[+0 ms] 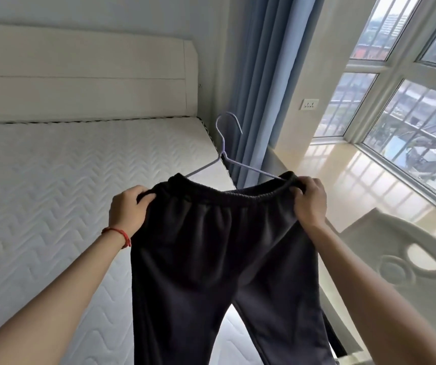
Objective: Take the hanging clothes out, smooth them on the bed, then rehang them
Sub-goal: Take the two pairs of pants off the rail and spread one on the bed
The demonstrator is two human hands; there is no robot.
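Dark trousers [224, 246] (waistband stretched) hang between both gripping hands [218, 201].

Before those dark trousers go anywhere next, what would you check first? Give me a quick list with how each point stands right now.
1. Left hand grips the waistband of the dark trousers: ok.
2. Right hand grips the other end of the waistband: ok.
3. Wire hanger sits inside the waistband, both arms under the fabric: ok.
4. Hanger hook is free of any rail: ok.
5. Mattress has bare space beside the trousers for smoothing: ok.
6. Trouser legs hang straight and untangled: cannot tell, the lower ends are out of view.
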